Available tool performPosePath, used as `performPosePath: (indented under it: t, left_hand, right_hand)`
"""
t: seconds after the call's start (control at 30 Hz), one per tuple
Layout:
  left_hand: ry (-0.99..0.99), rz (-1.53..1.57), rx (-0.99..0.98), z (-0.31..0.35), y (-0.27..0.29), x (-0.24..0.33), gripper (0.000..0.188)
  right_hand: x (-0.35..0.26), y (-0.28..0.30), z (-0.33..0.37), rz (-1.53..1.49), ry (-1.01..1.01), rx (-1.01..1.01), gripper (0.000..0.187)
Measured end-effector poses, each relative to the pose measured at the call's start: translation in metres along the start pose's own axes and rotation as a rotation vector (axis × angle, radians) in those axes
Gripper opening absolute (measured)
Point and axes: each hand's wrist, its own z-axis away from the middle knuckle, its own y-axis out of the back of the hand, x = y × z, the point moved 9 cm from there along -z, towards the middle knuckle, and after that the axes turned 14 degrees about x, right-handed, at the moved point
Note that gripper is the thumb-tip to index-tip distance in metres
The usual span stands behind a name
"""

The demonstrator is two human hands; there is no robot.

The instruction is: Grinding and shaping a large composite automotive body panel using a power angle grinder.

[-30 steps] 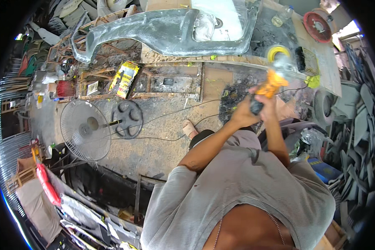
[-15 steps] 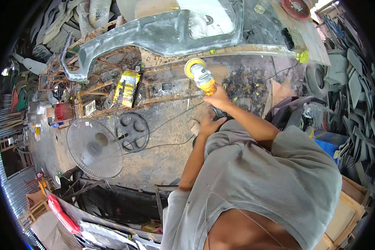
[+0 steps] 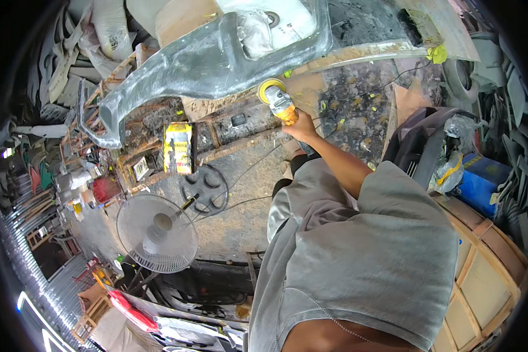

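Observation:
My right hand [image 3: 301, 127] is wrapped round the body of an angle grinder [image 3: 280, 105] with a yellow-orange and grey casing. On the grinder's head sits a round yellow disc [image 3: 264, 94], close to the lower edge of a long grey moulded panel [image 3: 199, 67], perhaps a vehicle bumper. Dust-like whitish streaks cover the panel. Whether the disc touches it I cannot tell. My left hand is out of sight, and the grey shirt may cover that arm.
A pedestal fan [image 3: 157, 233] stands at the left, beside a black spoked wheel-shaped base [image 3: 204, 189]. A yellow and black tin [image 3: 178, 148] rests on the rusty frame. Cords cross the floor. Dark moulded parts [image 3: 419, 141] and a blue box [image 3: 481, 185] stand at the right.
My left hand has gone out of view from near my knee. The grinder in my right hand is now nearer the panel's lower edge. The whole view has shifted and turned somewhat.

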Motion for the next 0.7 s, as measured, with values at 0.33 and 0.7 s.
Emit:
performPosePath:
  t: [0.33,0.7]
  left_hand:
    - [0.044,0.042,-0.401,-0.034,-0.082,0.066,0.035]
    - [0.684,0.479,-0.479,-0.100,-0.158,0.161,0.033]
  right_hand:
    - [0.010,0.025,-0.024,-0.154,-0.102,-0.003,0.056]
    - [0.051,0.089,-0.038,-0.250,-0.276,0.189,0.040]
